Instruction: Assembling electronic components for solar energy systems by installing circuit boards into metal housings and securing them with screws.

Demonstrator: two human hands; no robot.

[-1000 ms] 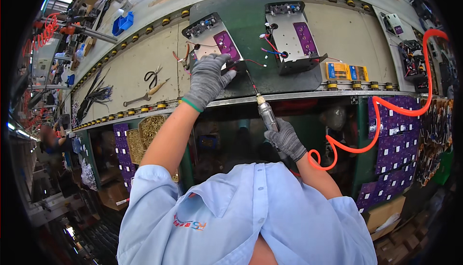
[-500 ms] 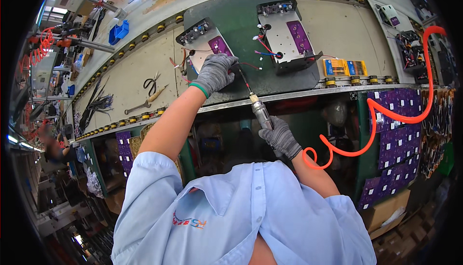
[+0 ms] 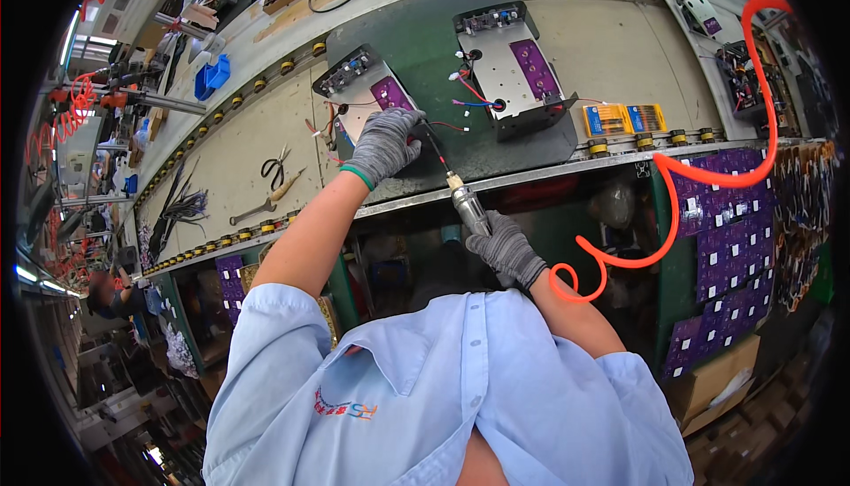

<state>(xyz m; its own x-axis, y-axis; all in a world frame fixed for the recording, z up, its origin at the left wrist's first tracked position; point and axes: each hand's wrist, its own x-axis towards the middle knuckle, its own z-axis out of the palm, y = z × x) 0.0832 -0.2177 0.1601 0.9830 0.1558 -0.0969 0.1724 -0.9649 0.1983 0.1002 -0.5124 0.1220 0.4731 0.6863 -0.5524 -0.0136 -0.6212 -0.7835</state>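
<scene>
Factory assembly workshop, roller-edged workbench (image 3: 611,57), coiled orange hose (image 3: 771,123), power screwdriver (image 3: 470,208)

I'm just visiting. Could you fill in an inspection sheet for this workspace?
Surface: dark board on a pale bench.
Job's things: left metal unit and right metal unit, each with a purple circuit board; power screwdriver.
Clutter: scissors, wrench, yellow-and-blue packs.
Hands: gloved left hand at the left unit's near end; gloved right hand grips the screwdriver, its bit near the left hand.
Cables: orange coiled hose near the right hand; loose wires on both units.
Surroundings: purple panels below the bench, right; another person, far left.
</scene>
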